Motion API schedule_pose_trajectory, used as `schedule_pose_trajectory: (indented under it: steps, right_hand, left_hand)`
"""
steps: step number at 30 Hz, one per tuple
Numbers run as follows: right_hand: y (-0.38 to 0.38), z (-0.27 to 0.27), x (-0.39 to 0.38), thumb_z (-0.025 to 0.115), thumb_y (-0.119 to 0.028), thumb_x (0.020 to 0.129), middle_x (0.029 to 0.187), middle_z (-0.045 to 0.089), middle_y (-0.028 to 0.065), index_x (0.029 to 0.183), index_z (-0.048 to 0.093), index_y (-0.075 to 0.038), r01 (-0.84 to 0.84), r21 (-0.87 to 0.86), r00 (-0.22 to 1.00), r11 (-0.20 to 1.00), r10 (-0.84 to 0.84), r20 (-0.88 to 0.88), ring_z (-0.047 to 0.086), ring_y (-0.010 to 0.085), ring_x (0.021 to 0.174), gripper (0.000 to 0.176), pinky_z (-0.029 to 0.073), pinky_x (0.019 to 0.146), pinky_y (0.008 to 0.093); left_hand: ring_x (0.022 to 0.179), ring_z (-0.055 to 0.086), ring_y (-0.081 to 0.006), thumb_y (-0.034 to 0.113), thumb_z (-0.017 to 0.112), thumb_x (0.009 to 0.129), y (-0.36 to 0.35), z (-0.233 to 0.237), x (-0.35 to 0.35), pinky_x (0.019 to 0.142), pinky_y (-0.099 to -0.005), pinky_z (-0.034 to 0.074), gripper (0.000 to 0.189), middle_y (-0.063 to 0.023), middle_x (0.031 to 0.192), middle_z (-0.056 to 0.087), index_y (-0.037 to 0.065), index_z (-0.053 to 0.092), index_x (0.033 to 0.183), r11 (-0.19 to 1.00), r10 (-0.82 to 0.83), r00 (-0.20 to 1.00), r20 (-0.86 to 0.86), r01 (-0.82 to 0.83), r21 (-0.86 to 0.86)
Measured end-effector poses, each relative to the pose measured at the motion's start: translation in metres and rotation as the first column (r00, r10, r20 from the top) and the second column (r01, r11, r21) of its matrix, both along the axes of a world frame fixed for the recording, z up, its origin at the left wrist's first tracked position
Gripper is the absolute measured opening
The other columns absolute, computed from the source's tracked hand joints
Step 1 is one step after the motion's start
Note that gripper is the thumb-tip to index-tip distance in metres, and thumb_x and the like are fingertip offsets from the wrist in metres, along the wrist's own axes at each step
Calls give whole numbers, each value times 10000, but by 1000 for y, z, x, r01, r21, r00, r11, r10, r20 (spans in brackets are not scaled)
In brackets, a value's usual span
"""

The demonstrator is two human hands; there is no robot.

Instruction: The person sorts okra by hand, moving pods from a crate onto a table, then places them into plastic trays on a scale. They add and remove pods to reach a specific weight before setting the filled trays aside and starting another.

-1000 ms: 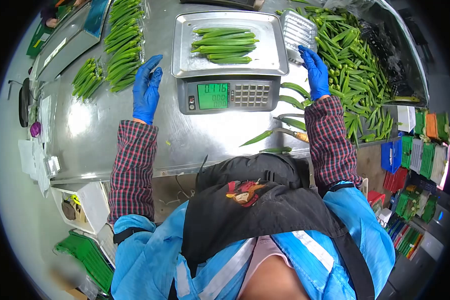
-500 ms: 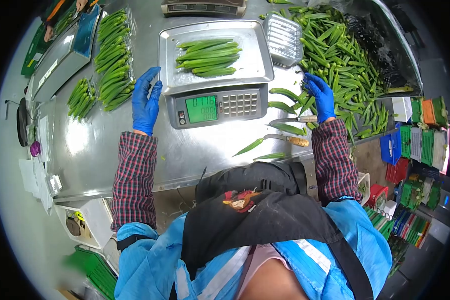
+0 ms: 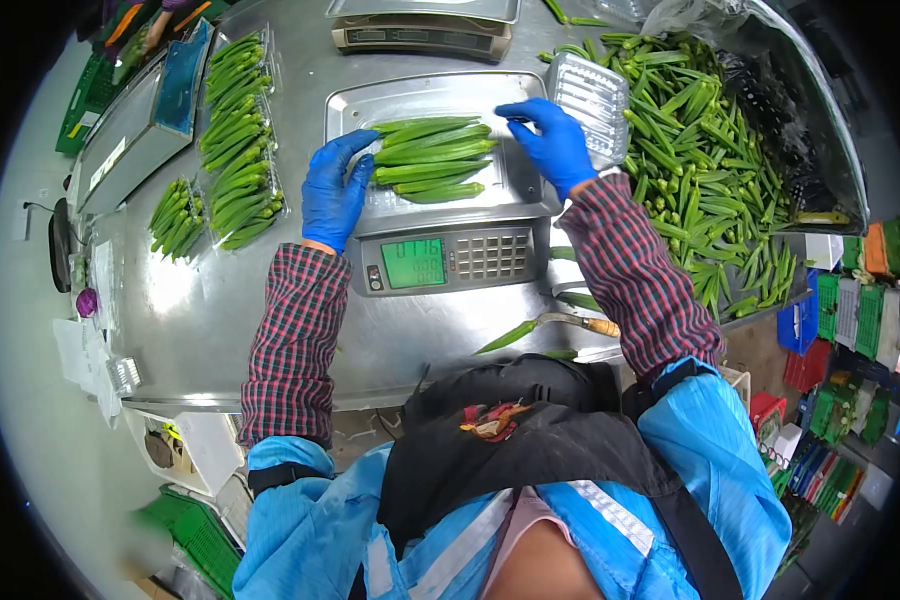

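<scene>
A row of green okra pods [image 3: 435,158] lies in the metal pan [image 3: 515,195] of a digital scale [image 3: 450,259] with a lit green display. My left hand [image 3: 336,190], in a blue glove, is at the pan's left side, thumb and fingers apart beside the pods' left ends. Over the pan's right part, my blue-gloved right hand [image 3: 550,145] is open, fingers pointing left, a small gap from the pods. Neither hand holds anything. An empty clear plastic tray [image 3: 592,105] sits just behind the right hand.
A large heap of loose okra [image 3: 695,160] covers the table's right side. Filled okra trays [image 3: 240,140] line the left. A second scale [image 3: 420,38] stands behind. A wooden-handled knife [image 3: 595,325] lies near the front edge. Another person's hand [image 3: 157,28] shows at top left.
Both hands have moved inward, from either side of the scale to the two ends of the okra row. The right sleeve now covers one of the knives.
</scene>
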State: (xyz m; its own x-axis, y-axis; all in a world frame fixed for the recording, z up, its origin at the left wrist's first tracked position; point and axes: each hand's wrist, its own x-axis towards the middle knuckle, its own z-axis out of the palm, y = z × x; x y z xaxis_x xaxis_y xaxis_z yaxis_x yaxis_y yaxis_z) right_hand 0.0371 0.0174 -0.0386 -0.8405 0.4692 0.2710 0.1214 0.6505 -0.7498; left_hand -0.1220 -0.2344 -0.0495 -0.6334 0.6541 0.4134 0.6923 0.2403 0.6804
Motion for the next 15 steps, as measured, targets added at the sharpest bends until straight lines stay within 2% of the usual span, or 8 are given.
schedule_pose_trajectory:
  steps: [1,3,7,8,9,10,11,15]
  right_hand:
    - [0,-11,-15,619,-98,794,904,649,76,987,687,-128,-17,191,999,981,24,-34,614,227,854,207,479,772,312]
    - [-4,-16,-36,634,-132,782,897,648,80,962,691,-141,-104,340,994,935,84,72,600,265,825,189,479,761,363]
    - [-11,-21,-52,655,-141,750,855,651,74,922,699,-156,-188,304,977,934,148,151,597,268,820,179,481,745,363]
    - [-9,-29,-54,657,-206,736,785,647,77,873,707,-155,-164,213,986,963,151,77,594,260,814,155,471,754,389]
    - [-14,-28,-55,666,-159,718,798,656,95,854,712,-131,-114,107,993,988,111,35,610,258,801,147,484,749,374]
    - [-21,-27,-57,647,-92,734,799,664,96,868,704,-66,-75,-206,997,976,77,3,620,208,793,148,495,746,328]
    - [-27,-26,-58,629,-25,750,801,672,98,882,697,-1,-22,-491,1000,871,11,-26,629,158,786,150,506,742,281]
    - [-34,-5,-31,644,-42,771,861,685,96,917,693,3,-71,-778,982,624,-95,-166,628,133,793,160,494,779,263]
  left_hand:
    - [1010,572,-251,81,608,824,0,0,-3,882,-343,443,270,-65,1058,634,128,633,1089,1000,1,1000,0,-1,-6]
    - [999,574,-254,83,606,824,0,-1,-9,887,-344,441,269,-67,1052,633,127,632,1088,1000,-11,999,31,12,-27]
    - [999,572,-258,80,608,822,3,-2,-13,889,-349,438,281,-75,1041,631,131,632,1096,998,-43,995,86,47,-47]
    - [1001,571,-263,81,610,821,3,0,-15,892,-350,437,290,-86,1042,628,128,628,1107,996,-55,998,22,56,-73]
    - [1003,570,-268,82,611,821,8,2,-17,894,-350,436,301,-97,1043,626,124,624,1118,993,-83,996,-40,79,-88]
    - [1014,567,-280,91,616,823,14,5,-16,898,-356,431,333,-122,1071,613,112,602,1155,992,-108,991,-75,103,-71]
    - [1021,566,-285,101,612,832,22,8,-16,902,-357,428,348,-126,1091,606,106,584,1178,987,-145,985,-98,137,-85]
    - [1045,558,-293,119,575,870,55,28,1,920,-352,416,361,-131,1136,588,98,538,1228,945,-308,949,-68,297,-137]
